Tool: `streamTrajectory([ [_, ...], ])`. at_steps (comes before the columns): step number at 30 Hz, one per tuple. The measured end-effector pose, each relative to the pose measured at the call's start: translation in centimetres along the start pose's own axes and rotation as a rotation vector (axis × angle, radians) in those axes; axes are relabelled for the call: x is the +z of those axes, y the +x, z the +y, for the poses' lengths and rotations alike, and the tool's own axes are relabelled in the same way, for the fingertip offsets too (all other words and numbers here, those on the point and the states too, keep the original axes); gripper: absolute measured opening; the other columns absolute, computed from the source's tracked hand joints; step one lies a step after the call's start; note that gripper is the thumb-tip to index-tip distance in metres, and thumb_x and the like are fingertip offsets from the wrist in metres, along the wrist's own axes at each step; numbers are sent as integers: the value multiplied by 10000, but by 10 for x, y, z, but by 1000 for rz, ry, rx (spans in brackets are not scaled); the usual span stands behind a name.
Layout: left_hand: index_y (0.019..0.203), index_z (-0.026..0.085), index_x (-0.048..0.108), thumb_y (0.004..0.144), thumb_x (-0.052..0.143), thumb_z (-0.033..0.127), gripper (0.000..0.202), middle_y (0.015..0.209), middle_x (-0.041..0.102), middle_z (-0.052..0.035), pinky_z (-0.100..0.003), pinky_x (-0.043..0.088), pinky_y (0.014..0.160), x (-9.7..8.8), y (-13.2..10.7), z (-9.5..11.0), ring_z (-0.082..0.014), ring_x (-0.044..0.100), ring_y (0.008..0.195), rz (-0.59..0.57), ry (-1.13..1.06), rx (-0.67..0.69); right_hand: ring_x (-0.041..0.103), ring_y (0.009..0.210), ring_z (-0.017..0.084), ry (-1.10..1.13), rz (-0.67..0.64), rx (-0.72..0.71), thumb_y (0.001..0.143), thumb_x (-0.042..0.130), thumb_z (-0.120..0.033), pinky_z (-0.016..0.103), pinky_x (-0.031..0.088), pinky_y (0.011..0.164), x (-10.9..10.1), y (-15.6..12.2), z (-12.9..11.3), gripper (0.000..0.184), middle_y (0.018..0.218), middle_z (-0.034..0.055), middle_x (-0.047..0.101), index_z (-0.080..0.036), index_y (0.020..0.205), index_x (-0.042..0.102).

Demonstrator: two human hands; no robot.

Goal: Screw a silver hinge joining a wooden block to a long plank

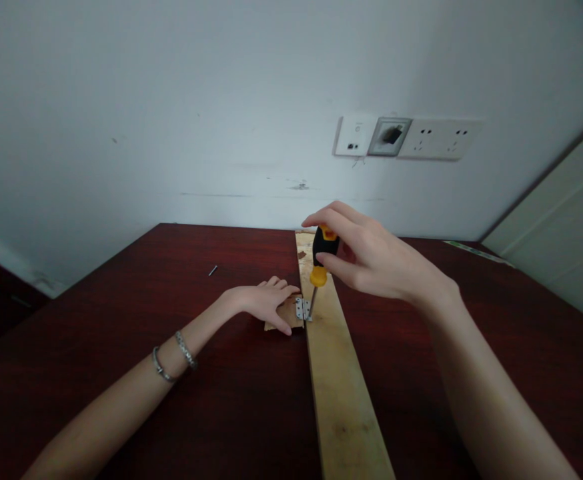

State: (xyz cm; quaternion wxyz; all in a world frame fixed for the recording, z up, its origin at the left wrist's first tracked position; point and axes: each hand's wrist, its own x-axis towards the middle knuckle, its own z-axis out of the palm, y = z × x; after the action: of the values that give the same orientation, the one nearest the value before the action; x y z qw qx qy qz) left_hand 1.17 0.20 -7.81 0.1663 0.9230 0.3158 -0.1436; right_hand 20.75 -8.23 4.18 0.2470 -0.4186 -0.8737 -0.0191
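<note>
My right hand [356,250] grips the black and yellow handle of a screwdriver [318,275], which leans slightly with its tip down at a metal hinge [300,308]. One leaf of the hinge lies on a long wooden board [339,373], the other on a small brown piece [286,313] beside the board's left edge. Spread over that small piece, my left hand [270,302] lies with its fingers apart, pressing on it from the left. Whether a screw sits under the screwdriver's tip is too small to tell.
A loose screw or nail [213,270] lies on the dark red tabletop [171,293], left of the board. Behind the table rises a white wall [221,120] with sockets [441,139]. A thin patterned strip [476,252] rests at the far right edge.
</note>
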Motion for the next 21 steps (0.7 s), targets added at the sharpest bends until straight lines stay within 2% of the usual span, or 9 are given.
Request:
streamTrajectory([
  [5,1435,182,265,594,611,726,1060,1353,400,-172,-482,295,1018,2,1,-2,-379,313,1254,18,-21,15,550,831,204,50,-11,-18,781,463,-117,344,429,746,1,1,1,380,1119,105,534,-179,1155,497],
  [12,1438,188,259,597,627,704,1053,1338,406,-162,-460,312,1006,2,1,-1,-372,337,1231,19,-32,15,510,783,160,110,-16,-47,730,467,-55,290,405,697,-1,0,0,277,981,66,545,-168,977,516],
  [16,1443,190,238,569,668,681,1091,1330,402,-154,-445,335,993,0,-1,-2,-354,354,1209,20,-43,22,504,783,150,130,-17,-62,719,460,-36,278,399,694,-1,-1,-1,267,968,59,538,-171,941,520],
  [18,1431,178,262,612,652,670,1031,1336,400,-153,-439,325,1008,-4,-4,-2,-337,345,1221,45,-59,50,504,782,149,137,-7,-60,716,462,-36,277,400,689,-2,-1,-1,272,976,62,535,-173,943,523],
  [21,1397,176,326,748,584,607,820,1368,384,-140,-405,283,1054,-18,-14,1,-291,308,1273,132,-113,130,499,761,146,141,5,-54,716,481,-50,276,398,669,-2,-2,-1,256,968,62,534,-177,933,529],
])
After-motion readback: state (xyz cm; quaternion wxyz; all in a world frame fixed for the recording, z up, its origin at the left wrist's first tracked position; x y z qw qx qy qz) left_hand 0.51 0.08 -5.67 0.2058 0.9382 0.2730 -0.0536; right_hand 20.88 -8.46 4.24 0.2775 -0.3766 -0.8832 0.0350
